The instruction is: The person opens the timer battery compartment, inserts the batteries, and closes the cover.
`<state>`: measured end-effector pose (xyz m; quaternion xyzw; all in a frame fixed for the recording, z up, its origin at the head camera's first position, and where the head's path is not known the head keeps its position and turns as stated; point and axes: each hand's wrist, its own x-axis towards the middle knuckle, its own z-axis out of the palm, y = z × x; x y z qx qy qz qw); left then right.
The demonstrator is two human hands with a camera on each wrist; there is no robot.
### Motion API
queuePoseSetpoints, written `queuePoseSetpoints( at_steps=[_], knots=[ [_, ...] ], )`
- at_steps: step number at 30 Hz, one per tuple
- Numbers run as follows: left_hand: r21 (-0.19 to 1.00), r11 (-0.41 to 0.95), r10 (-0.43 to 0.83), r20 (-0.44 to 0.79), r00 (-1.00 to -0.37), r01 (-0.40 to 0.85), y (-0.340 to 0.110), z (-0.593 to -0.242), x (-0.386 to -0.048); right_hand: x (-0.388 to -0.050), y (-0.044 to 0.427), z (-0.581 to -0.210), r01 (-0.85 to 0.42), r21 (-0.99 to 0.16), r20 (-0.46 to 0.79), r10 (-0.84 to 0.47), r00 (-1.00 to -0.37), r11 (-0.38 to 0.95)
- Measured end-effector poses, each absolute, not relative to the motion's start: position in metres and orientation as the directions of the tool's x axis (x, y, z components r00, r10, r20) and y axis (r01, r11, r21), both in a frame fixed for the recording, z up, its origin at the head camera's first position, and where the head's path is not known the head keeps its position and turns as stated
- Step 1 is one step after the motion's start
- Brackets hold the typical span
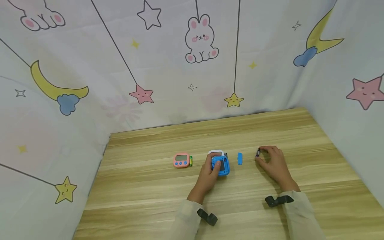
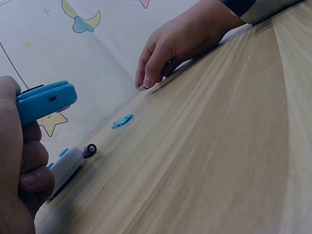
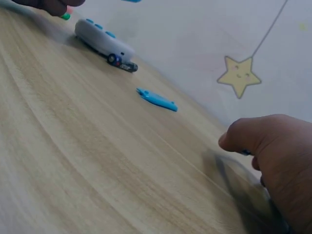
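Simultaneously, a left hand (image 1: pixel 209 170) clamps its fingers around a blue timer (image 1: pixel 225 168) as the right hand (image 1: pixel 275 163) pinches a battery (image 1: pixel 258 153).

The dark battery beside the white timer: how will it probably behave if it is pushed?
The dark battery would likely roll, given its round body. The white timer close beside it may block one direction. Its casing looks rigid, so bending seems unlikely.

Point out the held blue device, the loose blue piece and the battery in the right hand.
Blue device (image 2: pixel 46 103): left wrist view, on its narrow side.
Loose blue piece (image 1: pixel 240 158): head view, middle of its upper face.
Battery (image 1: pixel 258 152): head view, middle of its dark casing.
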<state>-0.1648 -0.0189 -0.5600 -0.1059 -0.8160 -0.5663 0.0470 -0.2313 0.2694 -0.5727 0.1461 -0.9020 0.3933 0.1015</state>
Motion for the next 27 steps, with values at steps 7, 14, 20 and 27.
queuePoseSetpoints(
  at_steps=[7,14,20,27],
  knots=[
    [0.905,0.356,0.127,0.198,-0.972,0.231,-0.020,-0.559,-0.165,-0.230,0.261,-0.572,-0.361,-0.709,0.319,-0.182,-0.930,0.606],
    [0.896,0.374,0.134,0.203,-0.970,0.239,-0.021,-0.561,-0.166,-0.222,0.240,-0.566,-0.421,-0.752,0.379,-0.190,-0.906,0.508],
    [0.895,0.380,0.131,0.201,-0.971,0.236,-0.021,-0.562,-0.166,-0.216,0.228,-0.563,-0.506,-0.725,0.464,-0.213,-0.860,0.468],
    [0.907,0.356,0.133,0.189,-0.973,0.225,-0.019,-0.561,-0.166,-0.208,0.215,-0.561,-0.612,-0.701,0.540,-0.288,-0.791,0.366]
  ],
)
